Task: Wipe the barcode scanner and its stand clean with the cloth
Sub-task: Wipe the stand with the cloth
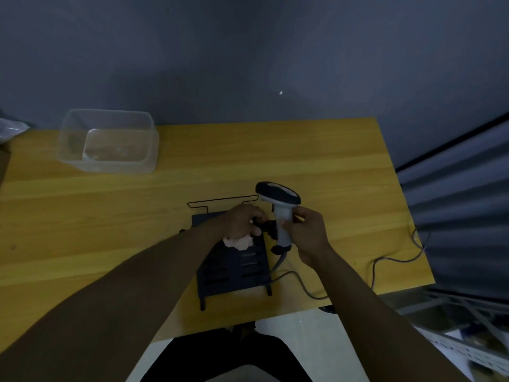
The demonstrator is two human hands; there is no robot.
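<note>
Far left of the stand (232, 271), a clear tub (108, 140) sits on the counter (82, 216), out of harm's way. Over the stand's top, the left hand (242, 223) is closed around the bunched cloth (238, 242); pressing hard could skid the light stand. Just right of it, the right hand (305, 235) grips the scanner (281, 208) by its handle, held upright off the stand. Its cable (385, 260) trails rightward and could snag.

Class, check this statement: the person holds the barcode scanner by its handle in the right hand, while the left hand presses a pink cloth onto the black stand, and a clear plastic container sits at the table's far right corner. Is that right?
Not quite. The head view shows the clear plastic container at the table's far left corner, not the far right. The rest holds: the right hand holds the barcode scanner by its handle, and the left hand presses the pink cloth onto the black stand.
</note>
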